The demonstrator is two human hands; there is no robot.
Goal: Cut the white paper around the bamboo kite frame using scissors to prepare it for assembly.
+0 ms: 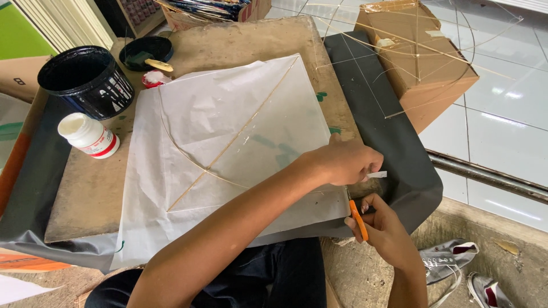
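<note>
Pinching paper edge (377,174), left hand (345,162) | right hand (383,228) gripping scissors (357,217)

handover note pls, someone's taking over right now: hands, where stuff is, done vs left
Left hand: at the right corner of the white paper, pinching a small paper scrap.
Right hand: holds orange scissors just below that corner.
Paper lies flat on the board with a thin stick frame on it, one straight spine and one bowed stick.
Black pot and white bottle stand to the left of the paper.
Done: frame laid on paper.
Left: by the look of it, trimming at that corner; the other edges look uncut.
</note>
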